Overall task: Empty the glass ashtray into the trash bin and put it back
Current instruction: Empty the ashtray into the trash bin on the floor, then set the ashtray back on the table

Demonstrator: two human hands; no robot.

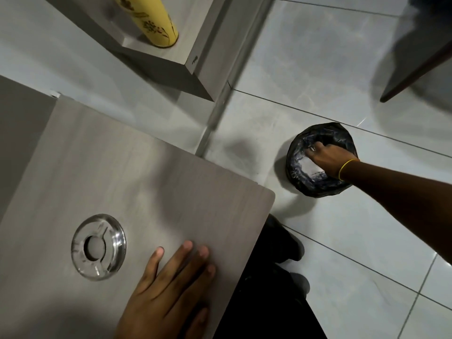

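Observation:
A round clear glass ashtray (98, 247) stands upright on the grey wood-grain table (151, 182), near its front left. My left hand (168, 287) lies flat on the table just right of the ashtray, fingers spread, not touching it. The small round trash bin (297, 152), lined with a black bag, stands on the floor to the right of the table. My right hand (329, 159) reaches down into the bin's mouth, knuckles up, fingers curled over something pale and shiny (309, 167). Whether the hand grips it is hidden.
A yellow flowered cylinder (156, 23) stands on a grey shelf (171, 62) beyond the table. A dark-edged board (415, 67) juts in at the top right. My dark shoes and trousers (281, 265) are by the table's right corner. Pale floor tiles (342, 241) surround the bin.

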